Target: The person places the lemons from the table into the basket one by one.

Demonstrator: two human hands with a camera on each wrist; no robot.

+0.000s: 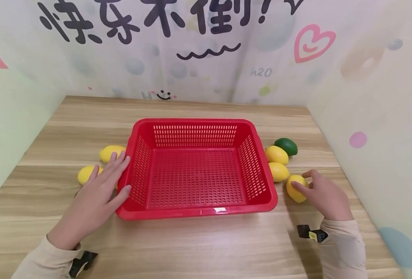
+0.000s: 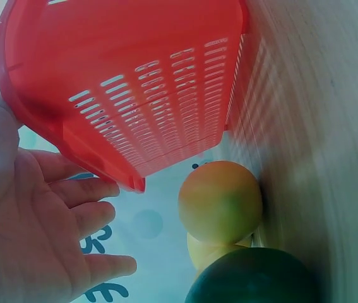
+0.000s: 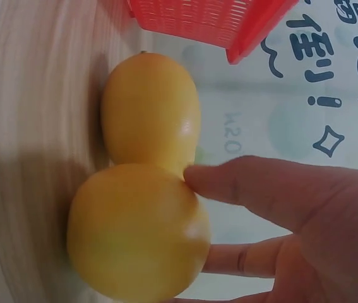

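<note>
A red plastic basket with slotted walls stands in the middle of the table, and nothing lies inside it. My left hand rests on its left rim with fingers extended; the left wrist view shows this hand beside the rim. To the basket's right, my right hand grips the nearest yellow lemon between thumb and fingers. In the right wrist view that lemon sits on the tabletop, with another lemon just beyond it.
Right of the basket lie two more lemons and a dark green fruit. On the left are lemons, partly hidden by my hand, and a dark green fruit. Printed cloth walls enclose the wooden table.
</note>
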